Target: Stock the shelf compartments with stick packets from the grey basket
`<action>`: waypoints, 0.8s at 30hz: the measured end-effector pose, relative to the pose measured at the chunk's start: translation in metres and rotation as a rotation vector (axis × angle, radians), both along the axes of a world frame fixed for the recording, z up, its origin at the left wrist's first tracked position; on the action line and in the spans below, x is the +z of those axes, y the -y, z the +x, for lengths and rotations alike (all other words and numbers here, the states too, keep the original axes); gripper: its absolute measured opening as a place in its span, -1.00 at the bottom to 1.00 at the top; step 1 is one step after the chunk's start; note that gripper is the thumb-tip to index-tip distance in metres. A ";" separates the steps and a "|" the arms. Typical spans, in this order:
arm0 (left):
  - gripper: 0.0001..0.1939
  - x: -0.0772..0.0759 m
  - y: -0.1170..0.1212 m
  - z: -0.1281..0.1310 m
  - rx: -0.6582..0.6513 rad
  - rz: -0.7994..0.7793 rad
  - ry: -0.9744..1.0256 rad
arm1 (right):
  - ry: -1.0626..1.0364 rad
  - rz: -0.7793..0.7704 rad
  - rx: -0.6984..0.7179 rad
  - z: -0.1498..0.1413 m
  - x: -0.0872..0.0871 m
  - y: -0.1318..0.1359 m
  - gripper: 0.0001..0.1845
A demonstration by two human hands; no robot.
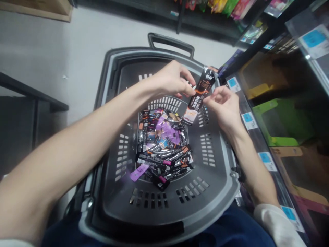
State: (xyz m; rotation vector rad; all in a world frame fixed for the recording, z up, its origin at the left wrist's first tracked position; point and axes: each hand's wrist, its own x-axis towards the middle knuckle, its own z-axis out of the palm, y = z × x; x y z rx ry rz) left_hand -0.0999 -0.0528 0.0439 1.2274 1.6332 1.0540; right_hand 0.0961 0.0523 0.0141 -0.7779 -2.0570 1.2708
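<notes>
A dark grey shopping basket [221, 192] rests below me, holding a pile of several black, orange and purple stick sachets [161, 147]. Over its far side my left hand [171, 80] pinches one black and orange sachet [200, 96] near its middle, holding it upright and tilted. My right hand [223, 104] is just right of the sachet, fingers curled loosely with the fingertips at its edge.
Store shelving [259, 123] with blue price tags runs along the right, with green, yellow and brown bins below. Colourful packets hang at the top right. A dark bench edge [33, 96] sits at left on the pale floor.
</notes>
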 end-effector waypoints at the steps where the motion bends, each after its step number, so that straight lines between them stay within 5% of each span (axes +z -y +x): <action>1: -0.59 0.000 0.000 0.000 0.009 -0.001 0.003 | -0.001 0.001 -0.006 0.000 0.000 0.001 -0.59; 24: -0.67 -0.001 -0.003 0.005 0.111 0.010 0.072 | -0.144 -0.141 0.040 0.000 0.000 0.003 -0.60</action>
